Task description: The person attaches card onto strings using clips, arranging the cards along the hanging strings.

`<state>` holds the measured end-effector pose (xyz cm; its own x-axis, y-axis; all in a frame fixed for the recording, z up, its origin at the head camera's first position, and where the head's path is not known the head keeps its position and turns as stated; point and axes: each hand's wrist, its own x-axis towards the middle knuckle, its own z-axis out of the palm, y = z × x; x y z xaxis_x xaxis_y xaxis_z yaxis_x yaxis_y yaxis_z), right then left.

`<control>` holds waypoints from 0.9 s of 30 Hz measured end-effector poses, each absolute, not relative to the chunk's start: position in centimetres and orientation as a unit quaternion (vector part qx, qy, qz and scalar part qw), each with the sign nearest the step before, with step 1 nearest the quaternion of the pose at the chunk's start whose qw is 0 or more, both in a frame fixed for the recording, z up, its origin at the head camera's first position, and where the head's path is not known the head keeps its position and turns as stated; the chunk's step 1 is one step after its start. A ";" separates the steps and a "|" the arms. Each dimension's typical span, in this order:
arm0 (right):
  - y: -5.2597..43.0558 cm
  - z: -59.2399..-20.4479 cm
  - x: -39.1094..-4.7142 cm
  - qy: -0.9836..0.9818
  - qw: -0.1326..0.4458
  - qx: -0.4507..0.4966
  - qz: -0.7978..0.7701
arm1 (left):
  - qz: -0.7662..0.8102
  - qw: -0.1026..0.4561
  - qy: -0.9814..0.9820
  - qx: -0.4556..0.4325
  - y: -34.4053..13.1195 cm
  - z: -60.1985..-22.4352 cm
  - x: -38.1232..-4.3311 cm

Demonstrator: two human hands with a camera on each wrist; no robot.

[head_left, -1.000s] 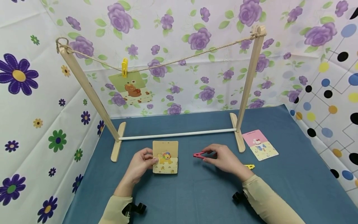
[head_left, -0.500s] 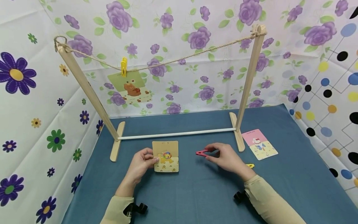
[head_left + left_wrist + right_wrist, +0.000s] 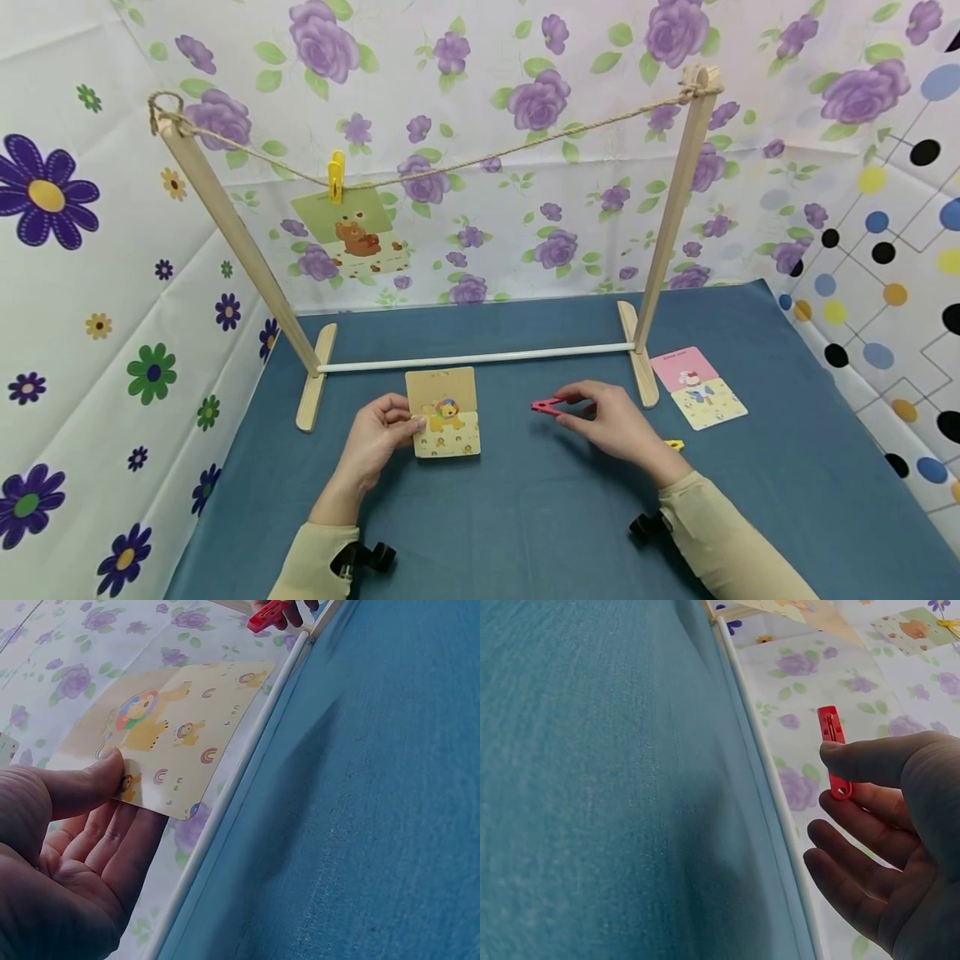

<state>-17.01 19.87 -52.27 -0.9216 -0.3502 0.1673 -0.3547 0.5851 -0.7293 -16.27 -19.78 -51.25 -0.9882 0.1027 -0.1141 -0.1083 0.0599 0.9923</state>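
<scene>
My left hand (image 3: 380,437) pinches a yellow card with a lion picture (image 3: 444,412) by its left edge, thumb on the front and fingers behind. In the left wrist view the card (image 3: 184,735) is raised over the blue cloth, its printed face showing. My right hand (image 3: 611,421) pinches a red clothespin (image 3: 547,406) between thumb and index finger, its nose pointing left toward the card. The right wrist view shows the clothespin (image 3: 832,752) held at the thumb tip, the other fingers spread loosely below. A gap separates the clothespin from the card.
A wooden stand with a sagging rope (image 3: 495,156) spans the back. A yellow clothespin (image 3: 335,177) holds a green bear card (image 3: 356,237) on it. A pink card (image 3: 697,387) lies right of the stand; another yellow clothespin (image 3: 674,444) is partly hidden behind my right forearm.
My left hand has lifted the lion card slightly and tilted its top back. My right hand has drifted a little right with the red clothespin.
</scene>
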 end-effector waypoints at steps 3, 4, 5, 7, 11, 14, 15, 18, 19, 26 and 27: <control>20.1 -52.1 -17.0 -0.893 0.012 0.194 0.406 | 0.688 0.075 0.722 0.000 -19.7 -51.0 -16.4; 20.1 -52.0 -17.0 -0.893 0.016 0.194 0.405 | 0.690 0.074 0.720 0.000 -19.7 -50.9 -16.4; 20.2 -51.9 -17.1 -0.893 0.020 0.195 0.405 | 0.691 0.073 0.719 0.002 -19.7 -50.8 -16.4; 20.5 -51.5 -17.2 -0.893 0.032 0.202 0.401 | 0.693 0.070 0.718 0.004 -19.7 -50.6 -16.5; 20.9 -50.3 -17.6 -0.892 0.049 0.214 0.395 | 0.692 0.060 0.719 0.010 -19.6 -50.0 -16.7; 21.2 -49.2 -17.8 -0.891 0.063 0.219 0.392 | 0.691 0.052 0.721 0.017 -19.5 -49.4 -16.8; 21.3 -48.9 -17.9 -0.891 0.069 0.222 0.391 | 0.691 0.050 0.721 0.020 -19.4 -49.3 -16.9; 21.6 -48.0 -18.0 -0.891 0.081 0.221 0.389 | 0.692 0.047 0.720 0.026 -19.2 -48.9 -17.0; 21.7 -47.7 -18.0 -0.892 0.083 0.220 0.386 | 0.693 0.047 0.719 0.027 -19.1 -48.7 -17.0; 22.1 -46.5 -17.8 -0.900 0.099 0.217 0.364 | 0.700 0.042 0.713 0.024 -18.7 -48.1 -16.9; 22.1 -46.4 -17.8 -0.901 0.101 0.217 0.362 | 0.700 0.041 0.712 0.025 -18.6 -47.9 -16.9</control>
<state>-17.79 22.13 -46.41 -0.8850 -0.3187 0.3394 -0.4649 0.6428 -0.6088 -16.88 -18.57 -47.95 -0.9955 0.0924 -0.0234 -0.0218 0.0185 0.9996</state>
